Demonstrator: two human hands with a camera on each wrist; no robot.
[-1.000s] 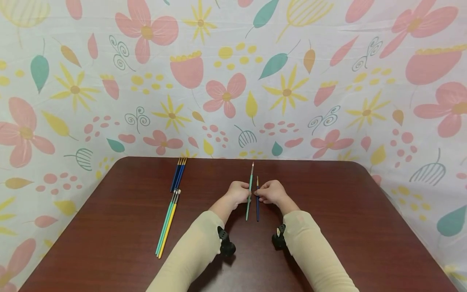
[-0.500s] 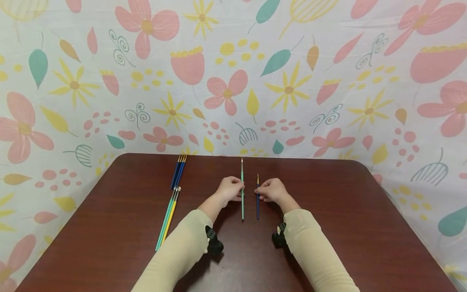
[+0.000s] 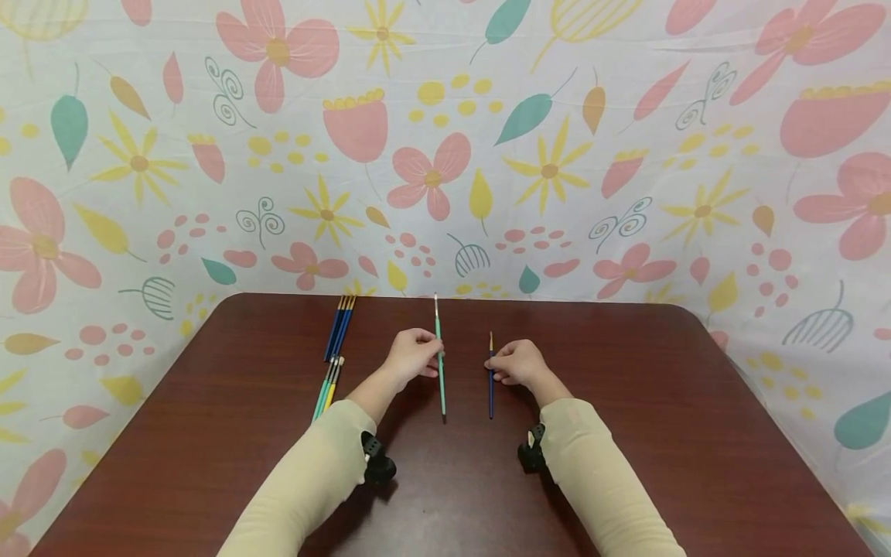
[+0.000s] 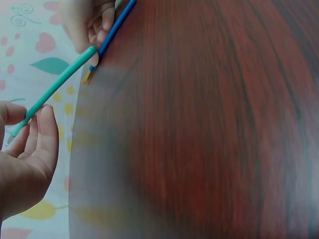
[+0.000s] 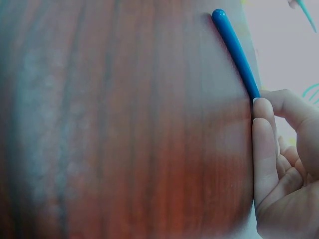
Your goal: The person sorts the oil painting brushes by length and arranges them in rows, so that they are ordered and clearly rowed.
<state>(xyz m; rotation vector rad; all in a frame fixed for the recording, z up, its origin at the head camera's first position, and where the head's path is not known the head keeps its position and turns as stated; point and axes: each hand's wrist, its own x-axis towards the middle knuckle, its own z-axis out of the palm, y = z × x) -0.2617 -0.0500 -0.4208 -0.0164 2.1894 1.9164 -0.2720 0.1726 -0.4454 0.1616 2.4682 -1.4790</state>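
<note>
Between thumb and fingers my left hand (image 3: 414, 354) pinches a green paintbrush (image 3: 442, 383), its bristles pointing toward the back wall. In the left wrist view that green paintbrush (image 4: 60, 81) is tilted and appears raised off the table. To its right, my right hand (image 3: 518, 363) pinches a blue paintbrush (image 3: 491, 398) with a gold ferrule. The right wrist view shows the blue handle (image 5: 234, 50) low over or on the tabletop, the fingers (image 5: 264, 149) touching the wood. A gap separates the two brushes, which lie nearly parallel.
At the table's back left is a group of blue paintbrushes (image 3: 339, 329). Just nearer lie green paintbrushes (image 3: 322, 398) and a yellow paintbrush (image 3: 330, 394), partly hidden by my left sleeve. A floral cloth (image 3: 431, 155) hangs behind the brown table (image 3: 626, 371).
My left hand has moved left with the green paintbrush, widening the gap to the blue one. The left sleeve now covers more of the yellow and green brushes. My right hand stays put.
</note>
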